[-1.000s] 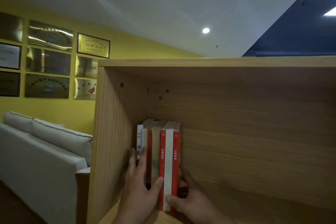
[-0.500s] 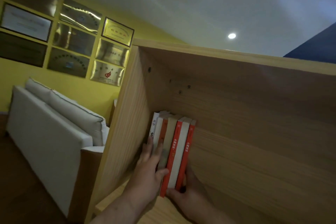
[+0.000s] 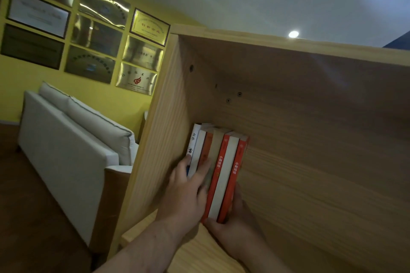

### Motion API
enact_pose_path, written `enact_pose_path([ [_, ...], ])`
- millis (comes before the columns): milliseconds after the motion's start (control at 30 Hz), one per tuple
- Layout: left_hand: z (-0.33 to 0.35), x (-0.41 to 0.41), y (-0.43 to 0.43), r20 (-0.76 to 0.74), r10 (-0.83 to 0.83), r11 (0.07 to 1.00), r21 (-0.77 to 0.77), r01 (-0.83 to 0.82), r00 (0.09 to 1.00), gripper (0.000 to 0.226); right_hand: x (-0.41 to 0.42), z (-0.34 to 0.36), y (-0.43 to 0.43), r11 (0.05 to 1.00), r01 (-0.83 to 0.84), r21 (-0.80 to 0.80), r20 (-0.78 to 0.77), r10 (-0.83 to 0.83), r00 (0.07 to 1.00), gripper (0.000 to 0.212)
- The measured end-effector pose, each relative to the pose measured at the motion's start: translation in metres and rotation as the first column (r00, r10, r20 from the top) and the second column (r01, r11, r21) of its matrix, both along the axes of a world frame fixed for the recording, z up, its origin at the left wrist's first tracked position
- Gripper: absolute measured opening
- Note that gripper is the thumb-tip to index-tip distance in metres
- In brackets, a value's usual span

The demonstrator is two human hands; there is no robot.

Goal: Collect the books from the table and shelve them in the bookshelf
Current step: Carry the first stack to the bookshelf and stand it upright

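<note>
Several books (image 3: pixel 221 162) stand upright in a row at the left end of a wooden bookshelf (image 3: pixel 310 139) compartment, white and orange-red spines outward. My left hand (image 3: pixel 188 190) lies flat against the spines of the left books, fingers spread. My right hand (image 3: pixel 235 226) cups the lower right side of the row, thumb under the bottom of the two red-spined books. The row leans slightly toward the shelf's left wall.
A white sofa (image 3: pixel 73 137) stands left of the bookshelf against a yellow wall hung with framed plaques (image 3: pixel 88 35). The shelf board (image 3: pixel 199 255) in front of the books and the compartment to their right are bare wood.
The view has swung left and tilted. The hands stay on the books; my left hand has slid a little further up the spines.
</note>
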State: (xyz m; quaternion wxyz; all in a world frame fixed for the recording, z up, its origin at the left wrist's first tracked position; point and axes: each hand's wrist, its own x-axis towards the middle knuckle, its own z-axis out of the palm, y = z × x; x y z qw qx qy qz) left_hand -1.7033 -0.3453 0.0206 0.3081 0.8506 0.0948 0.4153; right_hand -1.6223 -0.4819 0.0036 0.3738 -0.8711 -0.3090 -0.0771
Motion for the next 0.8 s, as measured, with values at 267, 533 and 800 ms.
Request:
enact_pose_path([
  [267,-0.001,0.002,0.001,-0.050,0.084,0.990,0.122,-0.078,0.995,0.058,-0.009,0.007,0.001,1.000,0.021,-0.009,-0.017,-0.022,1.000,0.105],
  [533,0.001,-0.003,0.001,-0.059,0.010,1.000,-0.025,-0.012,0.998,0.061,-0.001,0.005,-0.004,0.995,-0.059,0.077,-0.107,0.067,0.992,0.114],
  [800,-0.002,-0.027,-0.005,-0.262,-0.113,0.994,-0.030,0.109,0.958,0.085,-0.013,0.013,-0.003,0.997,-0.012,0.076,-0.078,0.017,0.997,0.116],
])
